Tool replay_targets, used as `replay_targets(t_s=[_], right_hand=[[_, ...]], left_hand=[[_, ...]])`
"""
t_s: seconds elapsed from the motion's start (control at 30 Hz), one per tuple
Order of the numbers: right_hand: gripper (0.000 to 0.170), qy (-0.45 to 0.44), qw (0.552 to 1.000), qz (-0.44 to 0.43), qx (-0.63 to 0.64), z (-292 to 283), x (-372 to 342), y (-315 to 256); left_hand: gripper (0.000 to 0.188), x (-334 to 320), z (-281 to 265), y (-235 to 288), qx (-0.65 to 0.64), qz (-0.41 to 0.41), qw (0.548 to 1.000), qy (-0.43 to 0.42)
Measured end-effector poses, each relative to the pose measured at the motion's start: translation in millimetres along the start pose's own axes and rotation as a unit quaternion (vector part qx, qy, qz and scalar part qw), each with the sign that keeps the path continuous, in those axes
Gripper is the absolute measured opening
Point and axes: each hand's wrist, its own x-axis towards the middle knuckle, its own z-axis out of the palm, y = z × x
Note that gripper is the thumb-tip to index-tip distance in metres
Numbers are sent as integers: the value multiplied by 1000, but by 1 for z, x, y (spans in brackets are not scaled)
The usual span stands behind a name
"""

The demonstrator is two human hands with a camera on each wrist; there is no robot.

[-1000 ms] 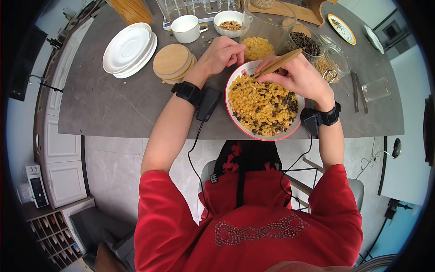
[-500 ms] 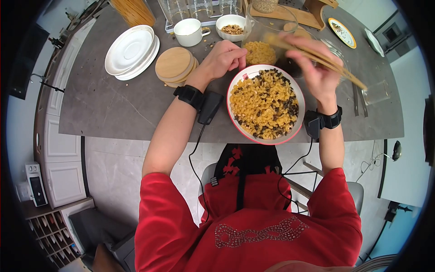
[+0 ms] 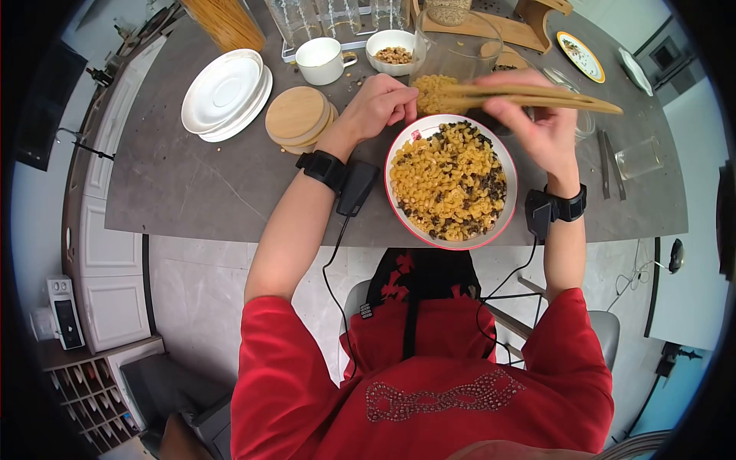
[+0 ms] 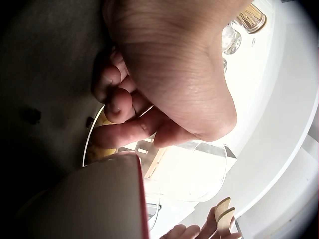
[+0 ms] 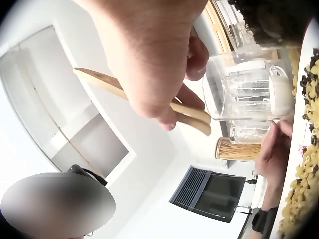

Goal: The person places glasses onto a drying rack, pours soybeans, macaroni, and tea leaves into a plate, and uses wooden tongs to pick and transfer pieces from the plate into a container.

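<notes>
Wooden tongs (image 3: 563, 98) lie level in my right hand (image 3: 546, 134), pinched between thumb and fingers. Their slightly blurred tips overlap the clear glass jar (image 3: 460, 54) with macaroni (image 3: 433, 86) at its bottom. In the right wrist view, the two rounded tips (image 5: 197, 122) stick out beyond the fingers, a little apart. My left hand (image 3: 376, 111) rests beside the jar, its fingers loosely bent with the fingertips right at the glass. Just in front stands a red-rimmed white bowl (image 3: 460, 244), filled with macaroni mixed with dark bits (image 3: 445, 176).
White saucers (image 3: 222, 92) and round wooden coasters (image 3: 297, 115) lie to the left. Behind are a white cup (image 3: 320, 61), a small bowl of nuts (image 3: 392, 55) and drinking glasses. On the right lie metal tongs (image 3: 609, 165) beside a glass (image 3: 638, 157).
My right hand has lifted the wooden tongs out of the macaroni bowl and turned them level, tips now toward the jar. The left hand has stayed beside the jar.
</notes>
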Motion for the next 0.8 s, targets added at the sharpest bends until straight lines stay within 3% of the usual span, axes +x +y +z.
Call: replay_targets(t_s=[0.03, 0.1, 0.13, 0.23, 0.37, 0.43, 0.57, 0.63, 0.8], right_hand=[[18, 0, 1000, 1, 1, -2, 1, -2], [21, -228, 964, 71, -113, -5, 3, -7], [19, -253, 953, 102, -131, -2, 4, -10], [20, -242, 961, 61, -114, 7, 1, -4], [22, -258, 956, 71, -117, 10, 1, -2], [21, -250, 963, -1, -100, 15, -1, 7], [19, -263, 952, 31, -155, 16, -1, 3], [19, -236, 959, -9, -155, 17, -4, 10], [19, -197, 965, 29, -170, 9, -2, 1]], left_hand=[[50, 0, 0, 1, 1, 5, 1000, -5], [50, -1, -1, 1, 2, 9, 1000, -10], [49, -1, -2, 1, 2, 0, 1000, -7], [48, 1, -1, -2, 2, -5, 1000, -5], [49, 1, -3, -4, 3, -9, 1000, -9], [49, 1, -2, -4, 1, -6, 1000, -8], [49, 0, -2, -3, 6, -7, 1000, -7], [49, 0, -2, -4, 3, -7, 1000, -8], [49, 1, -2, -5, 12, 0, 1000, -3]])
